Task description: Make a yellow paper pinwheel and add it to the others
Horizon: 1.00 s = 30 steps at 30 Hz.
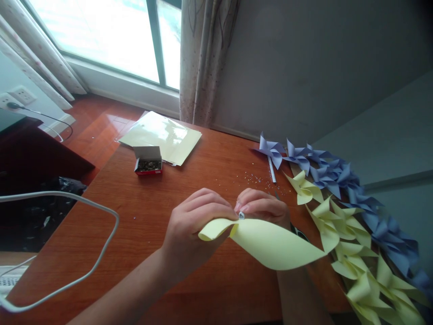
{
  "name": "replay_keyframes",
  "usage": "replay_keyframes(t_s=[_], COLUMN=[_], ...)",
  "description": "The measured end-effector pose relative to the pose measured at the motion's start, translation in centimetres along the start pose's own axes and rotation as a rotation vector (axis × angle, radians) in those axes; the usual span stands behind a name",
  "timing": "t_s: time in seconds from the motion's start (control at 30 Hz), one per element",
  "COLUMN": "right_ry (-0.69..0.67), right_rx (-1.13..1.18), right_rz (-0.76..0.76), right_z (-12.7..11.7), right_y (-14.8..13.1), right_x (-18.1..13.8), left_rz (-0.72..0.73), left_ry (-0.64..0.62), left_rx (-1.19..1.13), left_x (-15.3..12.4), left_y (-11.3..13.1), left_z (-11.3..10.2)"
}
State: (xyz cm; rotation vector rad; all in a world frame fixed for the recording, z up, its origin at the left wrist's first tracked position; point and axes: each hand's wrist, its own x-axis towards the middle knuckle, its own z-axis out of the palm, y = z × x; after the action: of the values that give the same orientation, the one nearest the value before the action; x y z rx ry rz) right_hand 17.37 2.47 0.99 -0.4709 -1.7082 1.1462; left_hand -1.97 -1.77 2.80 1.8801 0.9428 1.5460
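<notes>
A yellow paper pinwheel (277,246) with curled blades is held up over the table in both hands. My left hand (194,225) pinches its left side, where one blade curls over the fingers. At the upper edge of the paper shows the small whitish end of a stick (241,215). The closed fingers of my right hand (264,205) press around that end from behind. Most of the stick and part of the right hand are hidden by the fingers and paper. Dark scissors (299,232) lie partly hidden beside my right wrist.
Yellow pinwheels (348,221) and blue pinwheels (326,169) line the table's right side. Small scraps (255,178) lie scattered beyond my hands. An open box of small dark pieces (149,164) sits near yellow paper sheets (184,146). A white cable (110,243) loops at left.
</notes>
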Motion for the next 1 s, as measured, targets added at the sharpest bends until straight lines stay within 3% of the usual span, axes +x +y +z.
replay_keyframes(t_s=[0.3, 0.47, 0.63, 0.83, 1.0], right_ry=[-0.014, 0.062, 0.08, 0.112, 0.128], right_rx=[0.041, 0.02, 0.153, 0.164, 0.211], right_rz=[0.076, 0.145, 0.292, 0.315, 0.501], right_z=[-0.31, -0.4, -0.12, 0.06, 0.07], right_y=[-0.13, -0.11, 0.24, 0.38, -0.24], right_x=[-0.2, -0.47, -0.66, -0.74, -0.69], left_rz=[0.022, 0.023, 0.017, 0.007, 0.003], left_ry=[-0.018, -0.027, -0.02, -0.023, -0.044], left_rx=[0.02, -0.006, 0.015, 0.001, -0.01], left_x=[0.26, 0.21, 0.24, 0.17, 0.07], left_y=[0.25, 0.28, 0.16, -0.08, -0.27], left_z=[-0.02, 0.08, 0.0, -0.03, -0.19])
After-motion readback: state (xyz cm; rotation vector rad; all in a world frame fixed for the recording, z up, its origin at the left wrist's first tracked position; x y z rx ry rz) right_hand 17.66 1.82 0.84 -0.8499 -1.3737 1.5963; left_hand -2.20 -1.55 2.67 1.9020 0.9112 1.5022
